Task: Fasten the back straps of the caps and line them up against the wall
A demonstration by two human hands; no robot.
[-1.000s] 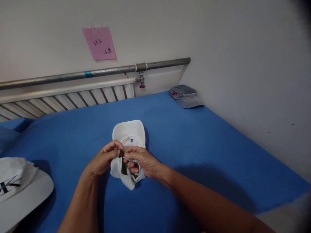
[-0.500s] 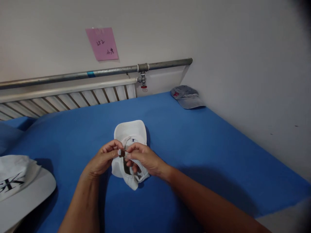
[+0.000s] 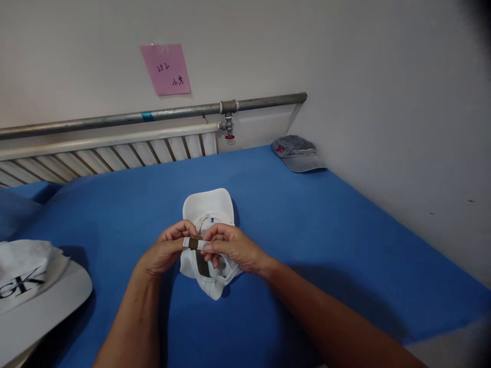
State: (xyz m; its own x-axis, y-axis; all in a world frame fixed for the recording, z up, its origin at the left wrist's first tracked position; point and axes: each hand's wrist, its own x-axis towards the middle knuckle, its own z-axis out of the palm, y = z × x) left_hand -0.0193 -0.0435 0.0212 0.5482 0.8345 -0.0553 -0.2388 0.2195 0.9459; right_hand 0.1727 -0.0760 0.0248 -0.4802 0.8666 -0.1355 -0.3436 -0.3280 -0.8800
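A white baseball cap rests on the blue surface, its brim toward the wall and its back opening toward me. Its back strap is stretched between my hands, with a brownish metal-looking buckle on it. My left hand pinches the strap's left end beside the buckle. With thumb and fingers, my right hand grips the strap to the right of the buckle. Some of its lower fingers reach into the cap's opening. My hands hide part of the cap's sides.
A white cap with black letters lies at the left. A grey cap sits at the far right corner of the blue-covered surface. Behind are a white radiator, a metal pipe with a red-handled valve, and a pink note.
My right hand has moved slightly right. White strap now shows on the right of the buckle, where it was mostly covered before. The whole view has shifted a little.
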